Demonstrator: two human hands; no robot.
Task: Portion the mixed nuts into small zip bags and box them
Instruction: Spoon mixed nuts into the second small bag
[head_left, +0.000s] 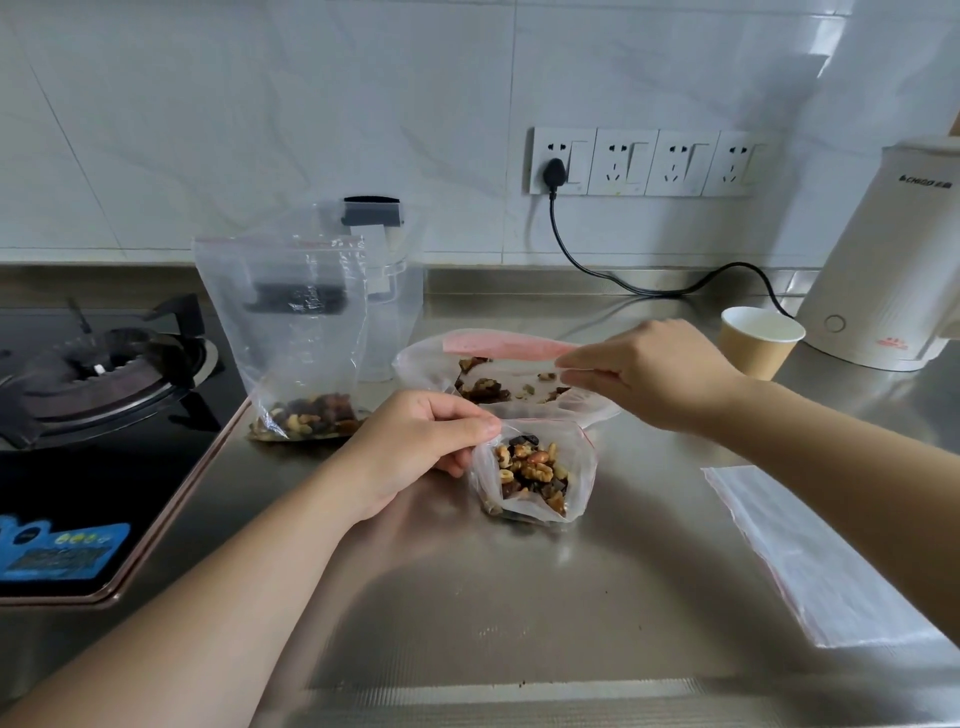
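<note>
The left hand pinches the rim of the small bag, mid-counter and open. Just beyond it, the right hand pinches the big bag's lip. A slack grip could tip nuts out.

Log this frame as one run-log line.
step: filling small zip bag | left hand: pinches its rim open | right hand: grips source bag rim | filled bag: upright by stove | boxing: not yet
</note>
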